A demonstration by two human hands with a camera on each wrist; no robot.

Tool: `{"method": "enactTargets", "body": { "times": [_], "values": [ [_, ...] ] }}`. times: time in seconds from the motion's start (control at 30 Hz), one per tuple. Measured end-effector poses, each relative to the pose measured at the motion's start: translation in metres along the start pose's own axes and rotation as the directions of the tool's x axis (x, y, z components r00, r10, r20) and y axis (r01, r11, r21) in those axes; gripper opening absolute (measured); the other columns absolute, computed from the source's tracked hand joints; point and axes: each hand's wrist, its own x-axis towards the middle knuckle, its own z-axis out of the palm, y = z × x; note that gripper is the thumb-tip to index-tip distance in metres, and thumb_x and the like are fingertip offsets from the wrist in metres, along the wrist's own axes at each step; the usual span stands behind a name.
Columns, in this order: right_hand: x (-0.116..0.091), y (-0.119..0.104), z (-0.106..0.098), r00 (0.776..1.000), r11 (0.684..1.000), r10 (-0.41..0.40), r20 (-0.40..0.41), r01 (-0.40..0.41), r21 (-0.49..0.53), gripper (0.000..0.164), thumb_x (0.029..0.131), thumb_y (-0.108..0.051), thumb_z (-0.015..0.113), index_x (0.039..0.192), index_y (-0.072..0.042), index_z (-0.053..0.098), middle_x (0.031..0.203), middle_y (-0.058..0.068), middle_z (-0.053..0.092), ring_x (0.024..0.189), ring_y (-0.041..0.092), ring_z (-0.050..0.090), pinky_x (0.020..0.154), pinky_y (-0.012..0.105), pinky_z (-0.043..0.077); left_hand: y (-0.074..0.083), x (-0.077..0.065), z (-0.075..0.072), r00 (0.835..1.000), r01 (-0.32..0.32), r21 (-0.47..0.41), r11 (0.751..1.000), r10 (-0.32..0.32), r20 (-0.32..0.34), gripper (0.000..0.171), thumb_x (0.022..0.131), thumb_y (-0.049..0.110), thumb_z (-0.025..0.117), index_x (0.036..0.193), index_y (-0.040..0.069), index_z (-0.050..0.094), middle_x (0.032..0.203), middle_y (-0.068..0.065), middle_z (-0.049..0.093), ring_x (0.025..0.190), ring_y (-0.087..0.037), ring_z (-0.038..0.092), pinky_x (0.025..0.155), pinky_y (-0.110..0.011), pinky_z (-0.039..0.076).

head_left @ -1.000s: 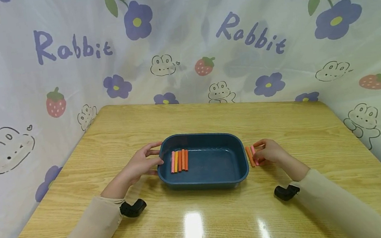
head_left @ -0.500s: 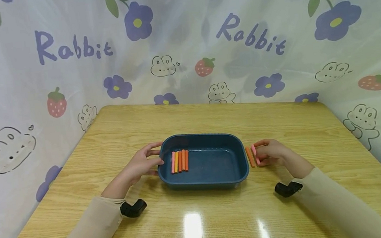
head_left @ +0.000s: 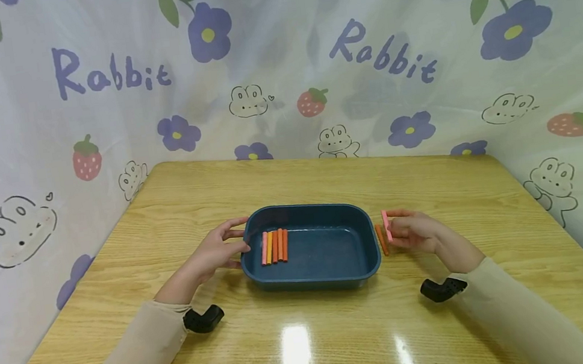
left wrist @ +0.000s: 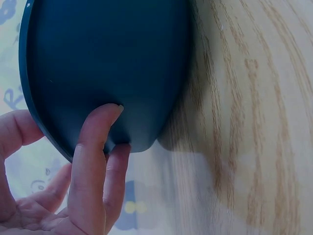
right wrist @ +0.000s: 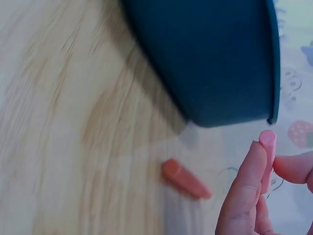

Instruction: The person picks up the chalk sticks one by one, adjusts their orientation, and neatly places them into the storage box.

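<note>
A dark blue plastic tray [head_left: 309, 282] stands on the table. My left hand [head_left: 217, 250] holds its left end; in the left wrist view, fingers [left wrist: 90, 161] press the outer wall. Inside the tray, at its left, a pink, a yellow and three orange chalk sticks [head_left: 276, 246] lie side by side. My right hand [head_left: 416, 232] pinches a pink chalk stick [head_left: 387, 226] between thumb and fingers, raised above the table just right of the tray. Beneath it, along the tray's right end, lies one orange chalk stick [head_left: 382, 240], also seen in the right wrist view.
The wooden table [head_left: 235, 347] extends around the tray on every side. A white curtain [head_left: 274, 44] with rabbits, flowers and strawberries hangs behind and along both sides. Black wrist mounts [head_left: 203, 319] sit at both beige sleeves.
My right hand has lifted the pink chalk stick off the table beside the orange one. The left hand and the tray have stayed in place.
</note>
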Motion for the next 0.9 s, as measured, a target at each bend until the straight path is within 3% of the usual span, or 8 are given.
{"method": "enactTargets", "body": {
  "times": [0.2, 0.43, 0.9],
  "values": [
    [-0.004, -0.011, 0.011, 1.000, 0.995, 0.008, 0.015, -0.009, 0.102, 0.065, 0.091, 0.002, 0.046, 0.146, 0.001, 0.011, 0.114, 0.012, 0.046, 0.088, 0.016, 0.062, 0.078, 0.028, 0.053, 0.001, 0.000, 0.001, 1.000, 0.006, -0.003, 1.000, -0.006, -0.003, 0.061, 0.089, 0.001, 0.054, 0.145, 0.009, 0.031, 0.134, -0.026, 0.037, 0.099, -0.035, 0.058, 0.067, -0.042, 0.055],
    [-0.007, -0.023, 0.027, 1.000, 0.996, -0.009, 0.014, 0.007, 0.092, 0.065, 0.092, 0.002, 0.044, 0.148, -0.002, 0.010, 0.112, 0.008, 0.044, 0.081, 0.015, 0.061, 0.077, 0.027, 0.053, 0.001, 0.000, 0.000, 1.000, 0.015, -0.004, 1.000, -0.015, -0.008, 0.061, 0.089, 0.001, 0.053, 0.145, 0.010, 0.031, 0.134, -0.025, 0.037, 0.099, -0.036, 0.057, 0.067, -0.042, 0.055],
    [-0.004, -0.041, 0.061, 1.000, 0.994, -0.001, 0.030, -0.002, 0.111, 0.061, 0.093, 0.004, 0.044, 0.146, -0.003, 0.016, 0.122, 0.016, 0.036, 0.075, 0.016, 0.060, 0.074, 0.027, 0.053, 0.002, -0.002, 0.002, 1.000, 0.012, -0.005, 1.000, -0.012, -0.003, 0.061, 0.089, 0.001, 0.053, 0.145, 0.009, 0.030, 0.135, -0.027, 0.036, 0.099, -0.035, 0.057, 0.068, -0.041, 0.055]
  ]
}}
